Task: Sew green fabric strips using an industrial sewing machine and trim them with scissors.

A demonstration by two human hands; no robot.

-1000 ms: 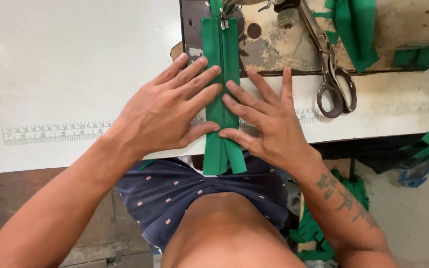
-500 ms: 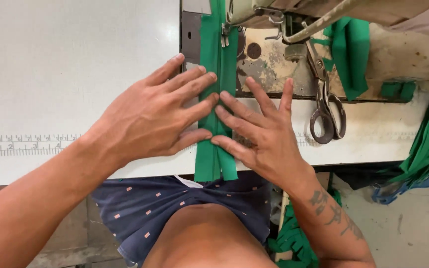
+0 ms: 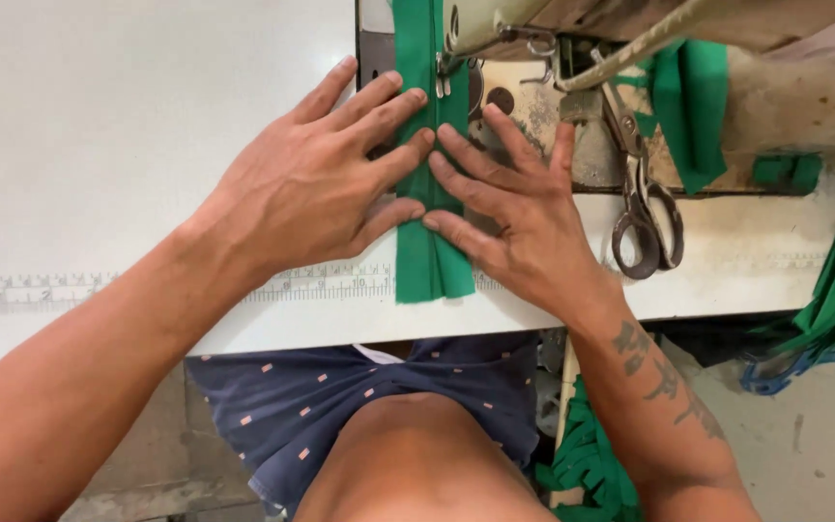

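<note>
Worktop: white worktop (image 3: 128, 126) under both palms, a printed ruler strip (image 3: 41, 288) along its near edge, left of the left fingers.
Room: bare concrete floor (image 3: 814, 435) below, with green fabric scraps (image 3: 591, 464) heaped beside the right forearm.
Green strip: one folded green fabric strip (image 3: 424, 251) runs between the two sets of fingers, up to the sewing machine (image 3: 553, 29) beyond the fingertips.
Left hand: left hand (image 3: 311, 188) flat, fingers spread, tips pressing the strip's left edge.
Right hand: right hand (image 3: 519, 217) flat, fingers spread, pressing the strip's right edge.
Scissors: one pair of scissors (image 3: 642, 208), just right of the right fingers.
More fabric: one green bundle (image 3: 693, 106) past the scissors.
</note>
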